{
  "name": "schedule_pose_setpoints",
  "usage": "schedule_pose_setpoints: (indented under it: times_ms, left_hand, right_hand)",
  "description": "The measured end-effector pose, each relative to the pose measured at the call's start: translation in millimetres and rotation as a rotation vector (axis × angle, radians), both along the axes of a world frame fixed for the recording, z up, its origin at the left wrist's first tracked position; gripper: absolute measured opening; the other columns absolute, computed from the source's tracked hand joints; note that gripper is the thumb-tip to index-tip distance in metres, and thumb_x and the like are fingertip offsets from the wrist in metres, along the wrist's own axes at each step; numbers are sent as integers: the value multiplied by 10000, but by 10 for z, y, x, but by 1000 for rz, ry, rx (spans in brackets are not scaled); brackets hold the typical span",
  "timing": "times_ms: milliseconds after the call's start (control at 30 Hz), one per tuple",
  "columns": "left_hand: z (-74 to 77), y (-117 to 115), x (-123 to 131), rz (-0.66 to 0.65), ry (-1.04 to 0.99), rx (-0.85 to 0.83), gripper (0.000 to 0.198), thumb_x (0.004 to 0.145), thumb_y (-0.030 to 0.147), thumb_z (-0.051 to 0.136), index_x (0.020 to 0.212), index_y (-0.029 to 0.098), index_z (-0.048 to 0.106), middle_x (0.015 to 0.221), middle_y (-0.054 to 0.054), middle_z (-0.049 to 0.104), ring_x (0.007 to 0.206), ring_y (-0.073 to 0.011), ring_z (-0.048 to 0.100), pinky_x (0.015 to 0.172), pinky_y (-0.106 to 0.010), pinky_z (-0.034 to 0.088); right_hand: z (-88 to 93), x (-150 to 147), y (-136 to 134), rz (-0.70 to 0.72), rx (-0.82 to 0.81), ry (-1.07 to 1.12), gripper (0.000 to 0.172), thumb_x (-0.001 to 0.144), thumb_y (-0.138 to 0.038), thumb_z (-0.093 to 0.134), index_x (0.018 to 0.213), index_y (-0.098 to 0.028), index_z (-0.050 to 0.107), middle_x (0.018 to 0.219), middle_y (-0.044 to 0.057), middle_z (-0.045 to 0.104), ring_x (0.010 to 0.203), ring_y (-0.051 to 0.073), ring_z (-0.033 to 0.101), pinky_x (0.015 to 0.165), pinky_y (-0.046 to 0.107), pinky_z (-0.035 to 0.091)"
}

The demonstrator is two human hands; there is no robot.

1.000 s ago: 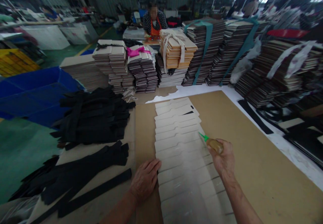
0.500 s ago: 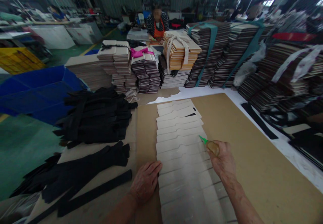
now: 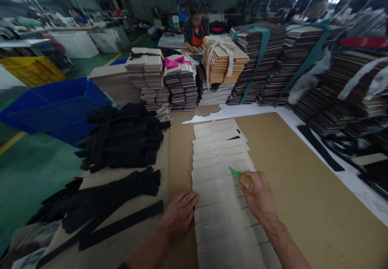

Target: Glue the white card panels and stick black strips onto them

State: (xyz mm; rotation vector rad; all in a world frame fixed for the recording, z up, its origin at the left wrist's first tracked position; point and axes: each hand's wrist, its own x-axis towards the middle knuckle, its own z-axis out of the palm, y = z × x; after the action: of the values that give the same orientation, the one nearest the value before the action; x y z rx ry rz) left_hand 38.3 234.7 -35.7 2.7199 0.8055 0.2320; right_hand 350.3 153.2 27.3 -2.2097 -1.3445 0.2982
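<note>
A row of overlapping pale card pieces [image 3: 221,159] runs away from me down a brown board [image 3: 291,172]. My right hand [image 3: 259,198] is closed round a small amber glue bottle [image 3: 245,180] whose green nozzle touches a card near the middle of the row. My left hand [image 3: 179,214] lies flat with its fingers spread, pressing the board at the left edge of the near cards.
Black fabric strips [image 3: 121,139] lie piled to the left, with longer ones [image 3: 103,208] nearer me. Tied stacks of cut pieces [image 3: 224,64] line the far edge and right side. A blue bin [image 3: 57,107] sits on the floor to the left. A person in an orange apron [image 3: 196,32] works behind the stacks.
My right hand has slid the bottle's nozzle leftward across the cards and slightly nearer me. My left hand has stayed in place. The view has shifted a little.
</note>
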Motion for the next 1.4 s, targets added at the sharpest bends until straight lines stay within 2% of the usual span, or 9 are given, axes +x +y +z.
schedule_pose_setpoints:
  times_ms: [167,333,500,667,833,1033,1200,1400]
  left_hand:
    - [6,-12,8,-1,1,-5,482,922,144,430,1397,221,452,1380,-51,548,1193,-229,521,1021,-445,474]
    - [34,-15,14,5,-4,-10,488,908,140,448,1390,214,460,1364,-65,561,1192,-231,519,1010,-432,476]
    - [49,-22,19,9,5,-34,496,902,139,462,1392,217,454,1380,-56,548,1184,-244,517,1013,-447,467]
    - [71,-19,33,2,12,-59,486,893,142,490,1375,196,464,1376,-60,552,1186,-256,514,996,-459,477]
    - [69,-36,29,15,11,-78,482,900,157,497,1378,207,458,1393,-54,538,1193,-267,506,998,-474,461]
    - [75,-34,40,16,12,-87,436,935,206,492,1369,206,463,1382,-68,542,1174,-262,511,973,-468,463]
    - [101,-40,51,18,-1,-93,415,940,216,490,1354,206,474,1367,-71,552,1172,-253,508,964,-464,465]
    - [76,-67,34,34,-19,-103,425,923,226,513,1346,212,476,1362,-48,557,1183,-248,497,987,-463,452]
  right_hand:
    - [20,-60,37,-63,-20,-19,217,867,-359,537,1065,-274,561,1071,36,537,888,216,569,726,349,474]
    - [29,-214,78,60,-21,38,216,867,-316,539,1081,-287,547,1092,24,528,941,219,571,777,353,482]
    - [70,-320,125,8,-12,-2,202,869,-324,548,1067,-287,542,1077,25,531,919,228,575,740,355,482]
    - [115,-439,175,100,-61,16,202,875,-272,538,1073,-306,539,1073,15,528,928,223,574,714,340,480]
    - [128,-552,188,65,-48,-11,204,876,-290,549,1079,-296,530,1083,25,524,915,227,576,699,341,487]
    - [133,-793,240,180,-41,88,211,885,-261,517,1091,-302,535,1074,28,533,976,220,565,783,339,507]
    - [119,-846,239,121,-29,65,218,879,-296,536,1097,-290,535,1097,34,531,972,223,573,764,340,512]
    - [106,-1062,305,256,-18,104,237,884,-225,501,1114,-274,533,1067,42,520,980,221,551,821,355,506]
